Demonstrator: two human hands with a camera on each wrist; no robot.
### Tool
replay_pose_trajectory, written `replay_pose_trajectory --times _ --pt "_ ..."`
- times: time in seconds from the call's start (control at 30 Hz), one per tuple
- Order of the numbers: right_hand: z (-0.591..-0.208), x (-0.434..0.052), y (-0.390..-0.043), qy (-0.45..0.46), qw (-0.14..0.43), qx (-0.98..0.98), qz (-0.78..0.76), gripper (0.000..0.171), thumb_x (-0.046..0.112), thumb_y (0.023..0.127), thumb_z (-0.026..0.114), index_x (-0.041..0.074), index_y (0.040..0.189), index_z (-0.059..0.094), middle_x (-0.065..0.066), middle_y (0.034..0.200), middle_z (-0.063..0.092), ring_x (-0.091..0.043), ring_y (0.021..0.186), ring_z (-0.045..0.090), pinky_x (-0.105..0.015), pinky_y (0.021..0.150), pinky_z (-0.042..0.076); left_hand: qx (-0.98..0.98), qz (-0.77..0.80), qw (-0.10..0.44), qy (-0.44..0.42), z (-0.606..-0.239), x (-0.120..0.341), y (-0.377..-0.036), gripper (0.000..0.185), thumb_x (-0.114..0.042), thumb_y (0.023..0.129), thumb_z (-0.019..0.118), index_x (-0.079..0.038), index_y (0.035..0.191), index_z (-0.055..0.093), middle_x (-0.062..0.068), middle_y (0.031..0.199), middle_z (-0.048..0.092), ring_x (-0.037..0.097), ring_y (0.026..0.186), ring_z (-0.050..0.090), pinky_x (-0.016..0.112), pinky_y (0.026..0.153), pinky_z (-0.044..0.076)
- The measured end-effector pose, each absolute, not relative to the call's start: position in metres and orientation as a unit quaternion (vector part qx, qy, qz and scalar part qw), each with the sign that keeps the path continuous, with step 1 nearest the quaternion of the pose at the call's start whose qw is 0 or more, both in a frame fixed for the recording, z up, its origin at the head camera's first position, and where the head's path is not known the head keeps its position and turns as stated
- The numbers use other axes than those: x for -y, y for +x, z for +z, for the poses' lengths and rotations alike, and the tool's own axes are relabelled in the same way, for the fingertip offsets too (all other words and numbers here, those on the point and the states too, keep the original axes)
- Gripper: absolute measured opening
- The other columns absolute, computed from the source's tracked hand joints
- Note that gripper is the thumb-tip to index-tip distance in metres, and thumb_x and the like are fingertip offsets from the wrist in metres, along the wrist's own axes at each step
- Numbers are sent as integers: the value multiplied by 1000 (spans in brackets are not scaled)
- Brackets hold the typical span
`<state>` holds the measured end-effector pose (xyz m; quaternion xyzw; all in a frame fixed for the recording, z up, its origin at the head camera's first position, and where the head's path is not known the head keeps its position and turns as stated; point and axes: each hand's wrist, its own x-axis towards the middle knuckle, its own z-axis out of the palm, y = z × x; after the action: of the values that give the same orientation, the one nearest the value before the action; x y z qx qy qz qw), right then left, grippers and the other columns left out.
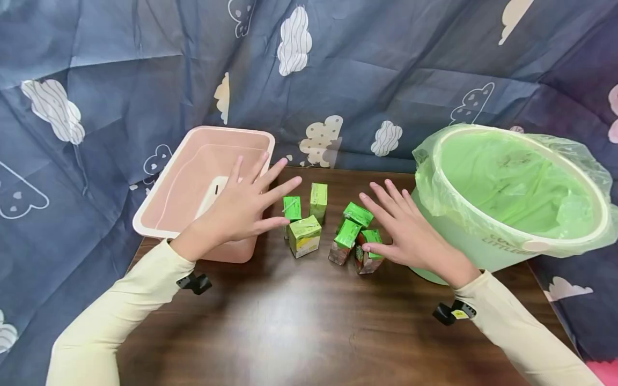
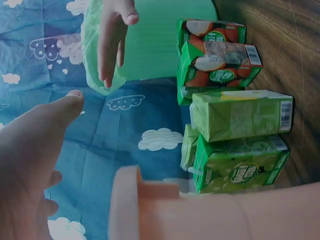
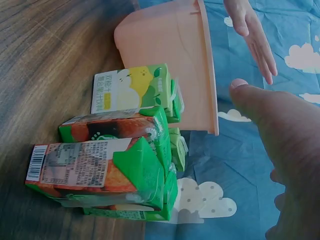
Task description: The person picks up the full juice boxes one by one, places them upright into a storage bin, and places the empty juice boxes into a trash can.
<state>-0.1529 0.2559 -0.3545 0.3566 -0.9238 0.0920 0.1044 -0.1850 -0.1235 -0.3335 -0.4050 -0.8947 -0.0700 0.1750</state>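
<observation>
Fingers [image 1: 270, 174] of the left hand [image 1: 236, 212] are spread straight and wide, holding nothing — the palm hovers at centre-left of the frame, over the near corner of the pink bin [image 1: 159, 212], with the lowest finger reaching toward the yellow-labelled carton [image 1: 304, 236]. The right hand [image 1: 410, 236] is likewise flat and splayed, gripping nothing; its thumb lies against the top of the nearest red-and-green carton [image 1: 368, 252], just right of centre.

The juice cartons stand in a loose cluster on the dark wooden counter [image 1: 289, 321] between the two hands: three green ones on the left side, including an upright green carton [image 1: 318, 199] at the back, and three red-and-green ones on the right. Behind the right hand, at the right of the frame, sits a pale green bucket [image 1: 492, 257] lined with a green plastic bag [image 1: 512, 182]. A dark cloud-patterned cloth [image 1: 362, 69] fills the upper frame.
</observation>
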Motion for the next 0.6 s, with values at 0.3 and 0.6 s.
replay_pose_trajectory --times 0.3,0.6 --pt "-359 -268 -146 355 100 923 106 101 43 85 79 12 163 22 -18 167 19 -37 154 8 -60 121 9 910 -86 162 -371 -329 140 -188 81 -59 95 58 -27 162 27 12 168 18 37 154 7 66 117 -4" --pt "-368 -277 -140 331 72 933 125 105 37 84 83 13 164 18 -14 168 18 -36 153 14 -56 120 16 912 -81 190 -354 -328 166 -187 80 -55 92 60 -20 159 35 17 166 24 40 153 12 70 116 10"
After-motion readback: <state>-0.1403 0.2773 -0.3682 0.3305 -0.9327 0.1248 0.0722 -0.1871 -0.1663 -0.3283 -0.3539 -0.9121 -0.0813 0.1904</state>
